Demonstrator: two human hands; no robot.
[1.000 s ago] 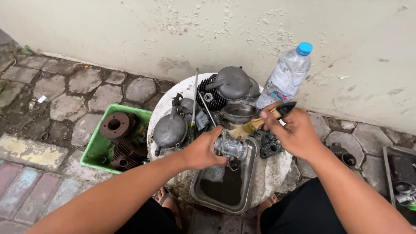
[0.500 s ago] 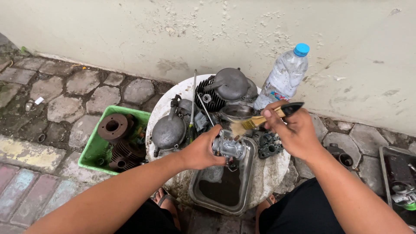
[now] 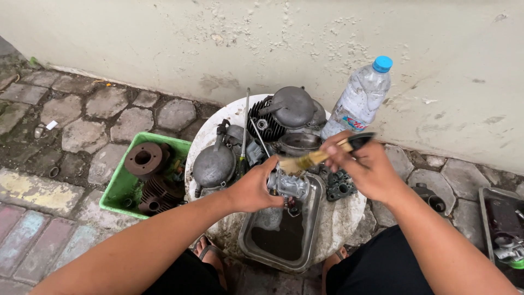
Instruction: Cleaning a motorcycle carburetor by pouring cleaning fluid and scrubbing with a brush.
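Note:
My left hand (image 3: 252,189) grips a small grey metal carburettor (image 3: 288,184) and holds it over a steel tray (image 3: 311,224) of dark liquid. My right hand (image 3: 367,166) holds a paintbrush (image 3: 322,154) with a black handle tip and pale bristles. The bristles rest on the top of the carburettor. Both sit on a round white tabletop (image 3: 341,218) crowded with engine parts.
On the tabletop lie grey metal covers (image 3: 214,164), a finned black cylinder (image 3: 263,123), a screwdriver (image 3: 243,136) and a clear plastic bottle (image 3: 357,101) with a blue cap. A green bin (image 3: 121,188) of rusty cylinder parts stands left. Another tray (image 3: 502,224) sits at right, a wall behind.
The brush has swept left across the top of the carburettor, and my right hand shifted slightly left with it. My left hand keeps the carburettor in the same place.

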